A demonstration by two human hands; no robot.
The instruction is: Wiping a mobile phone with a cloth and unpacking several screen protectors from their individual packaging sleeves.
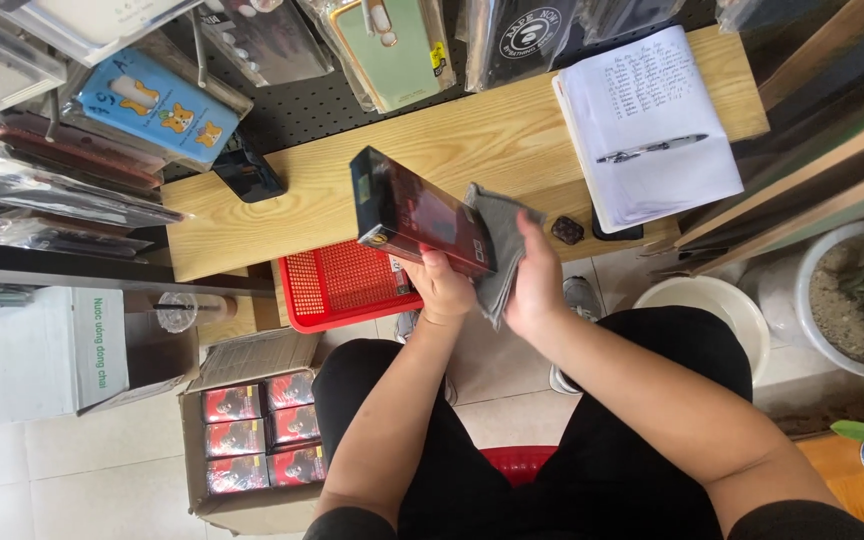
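Closest to the camera, down by the left knee, an open cardboard carton [214, 425] sits on the floor tiles with rows of small red-and-black boxes [264, 430] packed inside. Above the lap, the left hand [439, 287] is closed around the bottom end of a dark box [420, 213], tilting it up over the red plastic basket [337, 282]. The right hand [532, 283] presses a grey cloth [498, 245] flat against the box's side, fingers mostly straight, looks like. Further out, the wooden desk [432, 140] carries an open notebook [652, 125] with a pen [650, 149] on it.
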